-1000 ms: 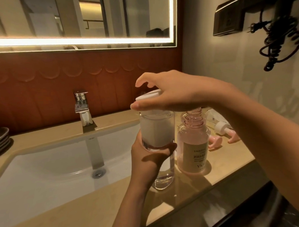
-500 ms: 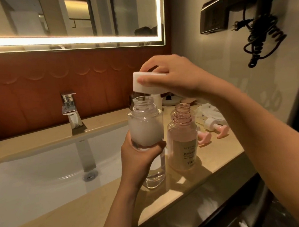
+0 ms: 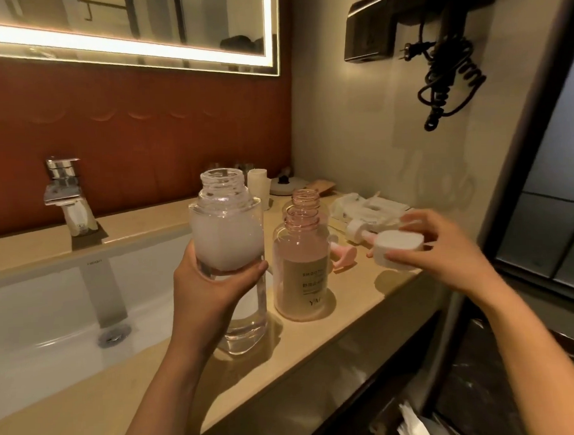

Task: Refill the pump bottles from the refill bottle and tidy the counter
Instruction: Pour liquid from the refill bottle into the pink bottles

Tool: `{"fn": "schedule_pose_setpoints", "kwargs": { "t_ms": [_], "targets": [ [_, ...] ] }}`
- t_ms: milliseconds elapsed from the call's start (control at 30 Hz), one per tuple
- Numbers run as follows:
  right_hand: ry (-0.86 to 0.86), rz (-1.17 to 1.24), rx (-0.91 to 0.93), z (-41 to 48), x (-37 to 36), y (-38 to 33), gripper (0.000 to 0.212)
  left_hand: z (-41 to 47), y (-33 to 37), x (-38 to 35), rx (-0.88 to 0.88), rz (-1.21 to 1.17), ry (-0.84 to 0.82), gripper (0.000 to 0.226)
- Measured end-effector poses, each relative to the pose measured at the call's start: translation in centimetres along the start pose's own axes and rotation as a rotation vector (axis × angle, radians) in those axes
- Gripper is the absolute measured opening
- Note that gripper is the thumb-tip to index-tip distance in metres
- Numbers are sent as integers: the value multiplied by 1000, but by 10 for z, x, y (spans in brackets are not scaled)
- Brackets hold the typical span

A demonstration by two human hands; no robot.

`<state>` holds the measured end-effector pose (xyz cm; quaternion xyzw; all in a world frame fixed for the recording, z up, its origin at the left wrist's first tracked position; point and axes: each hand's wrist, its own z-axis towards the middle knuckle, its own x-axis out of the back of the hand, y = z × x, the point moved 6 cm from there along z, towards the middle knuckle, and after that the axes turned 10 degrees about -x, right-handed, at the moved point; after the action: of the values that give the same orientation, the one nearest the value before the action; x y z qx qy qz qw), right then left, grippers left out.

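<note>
Over the surface, the left hand grips the uncapped refill bottle upright. Open pink pump bottles stand just right of it. The right hand pinches the white cap beside loose pumps. Pouring, refitting and tidying likely remain.

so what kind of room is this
Most likely a hotel bathroom, seen at the vanity counter. A white sink with a chrome faucet sits under a lit mirror, and a wall-mounted hair dryer with a coiled cord hangs to the right.
</note>
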<state>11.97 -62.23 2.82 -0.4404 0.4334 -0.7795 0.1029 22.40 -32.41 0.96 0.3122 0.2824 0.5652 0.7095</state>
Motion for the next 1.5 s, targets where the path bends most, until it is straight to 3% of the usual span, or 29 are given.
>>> {"fn": "schedule_pose_setpoints", "kwargs": {
  "t_ms": [200,500,667,833,900,1000,1100,1233,1500],
  "targets": [
    [175,14,-104,14,-12,61,69,-1,-2,-2,-9,-27,-2,74],
    [274,-33,-145,41,-24,78,66,-2,-1,-2,0,-34,19,70],
    [263,-205,-181,59,-33,81,60,-2,-2,0,-2,-33,18,70],
    [173,-343,-194,65,-42,84,69,-2,-1,-2,-9,-38,10,68],
    [215,-272,-157,55,-42,73,71,-2,-1,-2,-13,-29,9,68],
    [286,159,22,21,-47,31,86,-3,1,-2,-26,-4,13,67],
    [219,459,217,-20,-68,-17,91,-2,3,-2,-31,32,20,67],
    [168,518,335,-48,-97,-57,84,-4,9,-4,-46,69,14,64],
    [214,346,264,-54,-122,-60,105,0,8,-2,-70,126,-27,69]
  ]
}}
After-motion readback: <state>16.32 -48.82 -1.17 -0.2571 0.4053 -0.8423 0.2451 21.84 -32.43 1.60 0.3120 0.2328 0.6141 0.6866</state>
